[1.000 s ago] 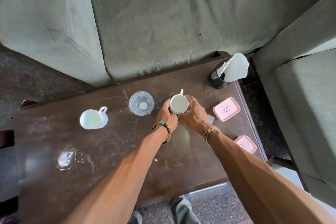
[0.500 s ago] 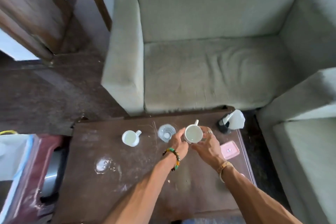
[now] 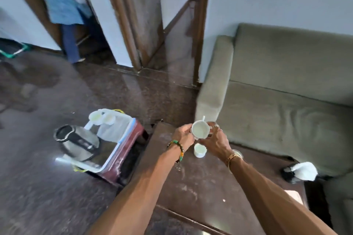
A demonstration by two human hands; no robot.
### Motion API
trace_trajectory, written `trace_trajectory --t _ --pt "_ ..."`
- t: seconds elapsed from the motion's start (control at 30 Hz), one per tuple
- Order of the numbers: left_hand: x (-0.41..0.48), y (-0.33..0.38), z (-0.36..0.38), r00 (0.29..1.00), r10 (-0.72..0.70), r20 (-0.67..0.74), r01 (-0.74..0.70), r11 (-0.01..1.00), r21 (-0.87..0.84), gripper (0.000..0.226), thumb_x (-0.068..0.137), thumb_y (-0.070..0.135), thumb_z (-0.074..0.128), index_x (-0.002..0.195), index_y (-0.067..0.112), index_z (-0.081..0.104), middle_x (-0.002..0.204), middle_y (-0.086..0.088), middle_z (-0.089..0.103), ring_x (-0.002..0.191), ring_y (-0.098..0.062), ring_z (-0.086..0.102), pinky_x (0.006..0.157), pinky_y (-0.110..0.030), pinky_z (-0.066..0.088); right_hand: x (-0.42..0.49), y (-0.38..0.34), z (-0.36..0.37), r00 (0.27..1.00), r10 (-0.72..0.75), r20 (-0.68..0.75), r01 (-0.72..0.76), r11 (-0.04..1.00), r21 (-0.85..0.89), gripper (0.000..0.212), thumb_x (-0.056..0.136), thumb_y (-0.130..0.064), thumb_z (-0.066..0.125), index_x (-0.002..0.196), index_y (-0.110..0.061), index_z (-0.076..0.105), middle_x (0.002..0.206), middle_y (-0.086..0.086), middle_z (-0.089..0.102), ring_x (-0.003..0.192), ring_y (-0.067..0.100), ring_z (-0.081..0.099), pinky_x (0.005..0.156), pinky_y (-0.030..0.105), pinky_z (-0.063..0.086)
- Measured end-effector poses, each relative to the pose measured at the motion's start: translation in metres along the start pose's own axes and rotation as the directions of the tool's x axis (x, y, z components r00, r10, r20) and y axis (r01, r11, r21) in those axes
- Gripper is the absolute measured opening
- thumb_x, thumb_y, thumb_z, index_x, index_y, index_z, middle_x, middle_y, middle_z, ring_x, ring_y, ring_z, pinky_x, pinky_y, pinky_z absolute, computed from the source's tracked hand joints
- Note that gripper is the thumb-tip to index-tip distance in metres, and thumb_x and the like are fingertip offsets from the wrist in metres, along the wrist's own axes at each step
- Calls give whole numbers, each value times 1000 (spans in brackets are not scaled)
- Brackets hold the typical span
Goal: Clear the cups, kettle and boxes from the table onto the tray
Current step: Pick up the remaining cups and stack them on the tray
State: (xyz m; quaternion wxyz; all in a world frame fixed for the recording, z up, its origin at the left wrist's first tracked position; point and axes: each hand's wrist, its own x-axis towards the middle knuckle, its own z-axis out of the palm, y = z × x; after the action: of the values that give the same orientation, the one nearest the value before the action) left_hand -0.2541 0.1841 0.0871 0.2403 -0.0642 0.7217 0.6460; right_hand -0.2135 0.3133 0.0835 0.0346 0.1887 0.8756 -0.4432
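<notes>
Two hands hold one white cup (image 3: 200, 129) up over the far left corner of the table (image 3: 200, 183). The left hand (image 3: 183, 135) pinches its left side and the right hand (image 3: 215, 142) wraps its right side, fingers pressed on the cup. One more white cup (image 3: 200, 150) sits on the table just under them. Two cups (image 3: 102, 117) already sit at the far end of the tray (image 3: 112, 155), and one shiny round kettle (image 3: 77, 142) fills its near part. The tray rests on a low red stand to the left of the table, with a dark gap between them. Bare tray shows between the kettle and the two cups. One pink box (image 3: 294, 195) peeks out at the table's right edge. The table top is brown, hard and scratched. A soft green sofa (image 3: 286, 86) stands at the far side.
</notes>
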Motion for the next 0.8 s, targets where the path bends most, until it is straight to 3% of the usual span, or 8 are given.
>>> trace_trajectory --t 0.1,0.13,0.23,0.33,0.4,0.53,0.63,0.8 --pt "-19 -9 -76 997 -74 -32 71 993 -90 45 82 -20 47 121 -1 61 74 -7 67 65 -13 61 80 -39 46 -13 -42 62 998 -28 58 30 999 -31 58 67 -17 82 120 -16 58 108 6 71 100 26 68 79 28 50" --pt "-25 -9 -102 996 -71 -49 68 995 -72 43 84 -19 47 121 -3 60 77 -9 66 64 -13 60 79 -38 44 -16 -57 81 997 -46 69 49 998 -40 58 66 -17 83 119 -16 59 107 6 71 100 25 68 78 26 49" --pt "-39 -7 -177 994 -90 -67 93 995 47 38 91 -8 47 128 -3 56 100 -10 57 92 -23 55 91 -38 49 -26 -105 136 991 -85 105 90 995 -44 57 63 -18 85 115 -18 61 104 0 68 95 20 64 70 21 43" --pt "-44 -6 -247 986 -93 -136 106 990 91 38 95 -4 45 132 -3 54 115 -14 58 95 -21 54 96 -38 51 -33 -152 183 977 -151 151 153 988 -2 52 63 -18 84 110 -22 61 102 -3 65 88 13 60 63 14 40" --pt "-47 -3 -283 986 -5 -164 45 969 241 36 94 0 48 130 -2 56 128 -20 59 92 -20 58 87 -31 50 -33 -178 205 966 -171 195 168 985 27 50 65 -20 83 107 -26 58 101 -6 62 97 16 61 69 21 44" --pt "-41 -10 -343 967 145 -208 17 780 626 35 89 21 59 122 10 61 128 -8 61 118 -25 55 91 -29 41 -25 -216 248 939 -227 260 233 973 11 53 67 -27 83 112 -21 57 104 -5 63 100 18 61 82 31 50" --pt "-25 -26 -377 963 80 -258 86 814 575 36 91 24 54 125 12 58 132 -4 59 124 -22 51 98 -29 40 -11 -227 279 913 -224 342 245 969 -18 59 70 -20 82 122 -16 55 114 2 65 105 22 62 92 39 53" --pt "3 -39 -413 952 -18 -306 165 871 463 38 92 24 54 129 14 56 134 0 57 126 -16 51 100 -23 38 23 -238 324 880 -224 418 272 960 -59 61 75 -18 81 128 -12 51 118 5 59 111 21 56 93 30 46"
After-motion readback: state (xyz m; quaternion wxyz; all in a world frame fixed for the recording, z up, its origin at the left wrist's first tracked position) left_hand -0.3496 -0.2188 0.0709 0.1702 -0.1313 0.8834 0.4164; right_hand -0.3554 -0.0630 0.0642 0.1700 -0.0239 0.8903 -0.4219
